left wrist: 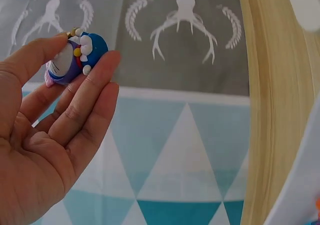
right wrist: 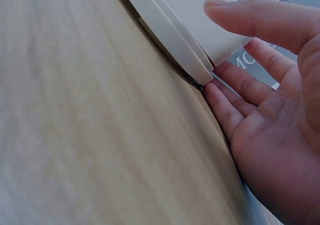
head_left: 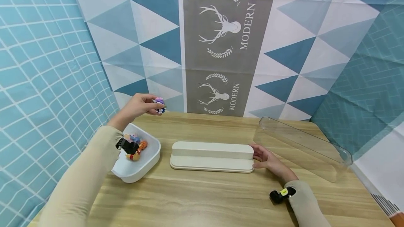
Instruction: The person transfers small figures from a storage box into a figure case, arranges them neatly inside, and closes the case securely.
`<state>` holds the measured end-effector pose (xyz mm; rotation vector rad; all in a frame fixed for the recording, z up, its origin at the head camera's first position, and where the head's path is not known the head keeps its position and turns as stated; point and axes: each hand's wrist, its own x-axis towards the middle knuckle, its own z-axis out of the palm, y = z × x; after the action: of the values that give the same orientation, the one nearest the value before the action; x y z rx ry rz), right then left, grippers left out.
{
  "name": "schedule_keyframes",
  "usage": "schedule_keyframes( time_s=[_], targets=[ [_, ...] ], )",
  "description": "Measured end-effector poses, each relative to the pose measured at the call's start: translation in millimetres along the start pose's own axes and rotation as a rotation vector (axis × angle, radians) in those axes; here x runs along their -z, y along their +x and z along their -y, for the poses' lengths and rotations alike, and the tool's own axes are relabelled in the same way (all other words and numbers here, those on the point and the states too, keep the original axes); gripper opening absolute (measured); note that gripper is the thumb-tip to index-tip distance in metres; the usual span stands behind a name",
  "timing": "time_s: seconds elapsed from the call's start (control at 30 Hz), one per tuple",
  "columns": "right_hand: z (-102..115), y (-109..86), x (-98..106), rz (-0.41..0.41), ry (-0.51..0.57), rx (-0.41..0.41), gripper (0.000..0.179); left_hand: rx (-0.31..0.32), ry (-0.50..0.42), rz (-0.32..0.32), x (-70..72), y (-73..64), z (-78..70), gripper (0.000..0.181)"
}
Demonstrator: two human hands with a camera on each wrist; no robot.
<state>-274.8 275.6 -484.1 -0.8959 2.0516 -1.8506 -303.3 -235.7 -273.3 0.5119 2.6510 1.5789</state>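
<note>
Figurine (head_left: 160,105), left of frame centre, aloft. On my feed: white bin (head_left: 146,167) of toys (head_left: 135,156), lower left; left hand (head_left: 143,105), grip pinched on the figurine; white stand (head_left: 211,164), lower centre; right hand (head_left: 268,159), grip spread, fingers touching its right end. I judge mid-transfer; next calls for steady lowering, probably onto the stand.

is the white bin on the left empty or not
Not empty: the head view shows several small colourful figures inside the white bin. The left wrist's camera hides part, so their number cannot be told.
</note>
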Motion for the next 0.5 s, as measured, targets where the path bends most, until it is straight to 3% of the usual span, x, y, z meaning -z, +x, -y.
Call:
schedule_keyframes(
  time_s=[0.5],
  targets=[
    [-2,-1.0,1,-0.021,-0.020,-0.040,0.076,-0.072,-0.037,0.004,-40.4,6.3,-13.0,0.032]
  ],
)
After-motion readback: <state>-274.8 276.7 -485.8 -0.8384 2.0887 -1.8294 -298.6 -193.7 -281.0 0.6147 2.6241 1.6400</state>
